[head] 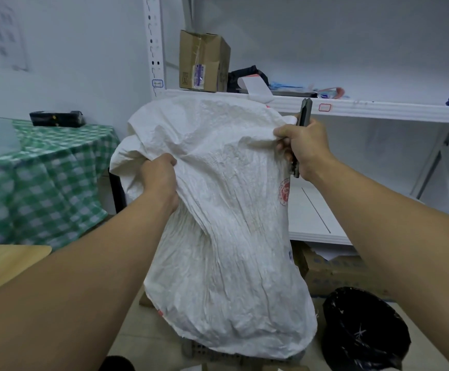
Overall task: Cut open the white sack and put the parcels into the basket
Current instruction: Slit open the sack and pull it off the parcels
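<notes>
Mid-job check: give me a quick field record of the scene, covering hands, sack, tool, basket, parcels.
left hand: gripping a fold of the white sack
right hand: pinching the sack's upper edge while holding a dark cutter
sack: held upright, bulging low
basket: grey, only a sliver visible under the sack
parcels: none visible
bin: black-lined, right of the sack

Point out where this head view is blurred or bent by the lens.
Head view: the green checked tablecloth at left is smeared by motion blur; the white sack and both hands stay fairly sharp; the wide lens bows the shelf edge; lighting is soft, without glare.
</notes>
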